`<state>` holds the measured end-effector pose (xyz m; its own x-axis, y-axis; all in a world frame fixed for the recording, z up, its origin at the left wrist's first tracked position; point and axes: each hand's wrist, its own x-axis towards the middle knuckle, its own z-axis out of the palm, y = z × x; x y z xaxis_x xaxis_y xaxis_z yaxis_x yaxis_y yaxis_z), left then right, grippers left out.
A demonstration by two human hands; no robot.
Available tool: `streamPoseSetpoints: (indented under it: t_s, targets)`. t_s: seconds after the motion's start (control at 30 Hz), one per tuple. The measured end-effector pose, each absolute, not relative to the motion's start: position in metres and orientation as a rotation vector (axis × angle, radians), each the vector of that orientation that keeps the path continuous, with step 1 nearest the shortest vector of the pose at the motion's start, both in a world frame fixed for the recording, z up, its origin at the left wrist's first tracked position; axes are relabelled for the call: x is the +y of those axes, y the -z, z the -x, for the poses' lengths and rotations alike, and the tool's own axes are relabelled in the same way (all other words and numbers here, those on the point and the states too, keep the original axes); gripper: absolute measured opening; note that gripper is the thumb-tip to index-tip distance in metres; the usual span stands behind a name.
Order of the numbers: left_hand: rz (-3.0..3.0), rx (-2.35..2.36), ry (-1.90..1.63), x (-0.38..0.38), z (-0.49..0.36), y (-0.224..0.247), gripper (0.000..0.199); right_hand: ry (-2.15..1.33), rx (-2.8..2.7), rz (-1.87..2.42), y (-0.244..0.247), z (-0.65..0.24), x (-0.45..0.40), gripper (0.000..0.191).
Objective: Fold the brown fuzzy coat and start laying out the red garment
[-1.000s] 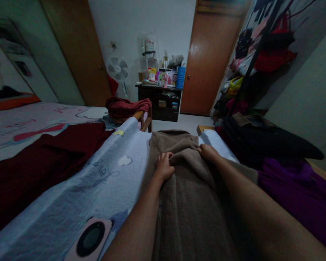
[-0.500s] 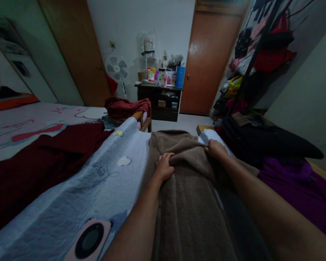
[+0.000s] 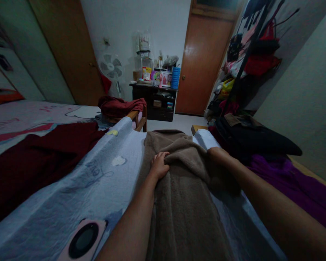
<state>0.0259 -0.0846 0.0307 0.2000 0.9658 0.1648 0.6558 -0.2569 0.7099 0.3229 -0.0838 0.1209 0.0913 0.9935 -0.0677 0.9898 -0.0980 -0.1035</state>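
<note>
A brown fleece garment (image 3: 188, 203) lies lengthwise in front of me on a pale blue bed sheet (image 3: 125, 181). My left hand (image 3: 160, 165) rests on its left part, thumb and bent fingers closed around a raised fold. On the other side, my right hand (image 3: 218, 155) grips the garment's right edge, its fingers mostly hidden behind the hand. Between my hands the cloth bunches into soft folds, and part of it hangs below my right wrist. The garment's far end reaches the far edge of the bed.
A pink device with a round black face (image 3: 83, 239) lies at lower left. Dark red cloth (image 3: 43, 156) spreads on the left. Purple clothing (image 3: 288, 181) and a dark folded garment (image 3: 255, 136) lie at right. Beyond stand a fan (image 3: 111, 67), a dark cabinet (image 3: 141, 96) and a door (image 3: 203, 61).
My right hand has turned and moved slightly right with the garment's edge, drawing the brown cloth off the sheet there. My left hand keeps its place on the fold. The view has shifted slightly.
</note>
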Motion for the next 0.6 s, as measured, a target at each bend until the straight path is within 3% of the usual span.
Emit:
streamPoseSetpoints:
  t_s: [0.2,0.37,0.5,0.6]
  targets:
    - [-2.003,1.52,-0.809,-0.084,-0.026,-0.032,0.065,-0.602,-2.172,2.237,-0.173,-0.344,-0.074,0.026]
    - [-2.002,1.522,-0.785,-0.086,-0.026,-0.036,0.064,-0.16,-2.058,2.496,-0.18,-0.352,-0.067,0.023]
    - [-1.999,1.523,-0.77,-0.087,-0.026,-0.037,0.066,0.217,-1.959,2.486,-0.161,-0.323,-0.069,0.035]
    - [-2.011,1.517,-0.776,-0.086,-0.026,-0.036,0.065,0.098,-2.118,2.292,-0.15,-0.287,-0.078,0.024]
